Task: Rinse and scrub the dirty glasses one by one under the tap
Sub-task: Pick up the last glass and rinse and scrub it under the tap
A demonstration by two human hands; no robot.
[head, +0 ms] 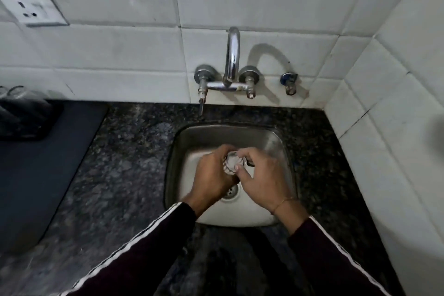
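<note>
Both my hands are down in the little steel sink (182, 151) right now, working on one glass (232, 163) held over the basin, a bit above the drain (231, 192). My left hand (212, 175) is wrapped around the side of the glass, fingers curled over its far edge, so that one's definitely gripping it. My right hand (258, 179) is up against the rim from the other side, with fingertips bent in at the mouth of the glass and the thumb resting on the near edge, so it's closed on the glass too. The open top faces up toward me and the inside looks whitish, can't tell if that's foam or just water glare. The chrome tap (232, 55) sticks out of the tiled wall (120, 50) behind the sink, with a knob on each side and its spout curving up; whether water is running I honestly can't make out, it's too blurry. The sink sits in a dark speckled granite counter (115, 163). Over on the left there's a dark grey mat (43, 170) with some black thing (26, 118) on it at the back, and a white wall socket (33, 8) above. My sleeves (134, 252) are dark maroon with white stripes, and there's a thin bracelet (283, 203) on my right wrist.
</note>
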